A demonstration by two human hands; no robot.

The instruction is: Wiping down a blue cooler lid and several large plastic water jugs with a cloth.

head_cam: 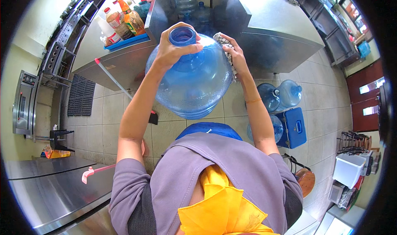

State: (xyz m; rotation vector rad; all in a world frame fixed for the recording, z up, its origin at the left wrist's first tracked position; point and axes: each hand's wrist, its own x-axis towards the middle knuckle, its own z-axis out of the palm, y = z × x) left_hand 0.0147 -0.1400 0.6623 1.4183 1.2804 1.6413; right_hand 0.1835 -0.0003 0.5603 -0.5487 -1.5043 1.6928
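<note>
A large blue translucent water-cooler bottle [192, 86] is upright in front of my chest, its uncapped neck facing up at me. My left hand [173, 50] is wrapped around the neck, with the thumb across its near right side. On the bottle's right shoulder, my right hand [237, 56] presses a crumpled checked cloth [220, 39] against the plastic. Part of the cloth hangs down along the bottle's side, behind the wrist. What supports the bottle's base cannot be made out.
Steel counters stand ahead, left [124, 61] and right [279, 46]. A blue tray [130, 42] holds several sauce bottles. More water bottles [290, 92] and a blue cooler box [293, 128] sit on the floor at right. A pole with a pink tip [111, 77] leans at left.
</note>
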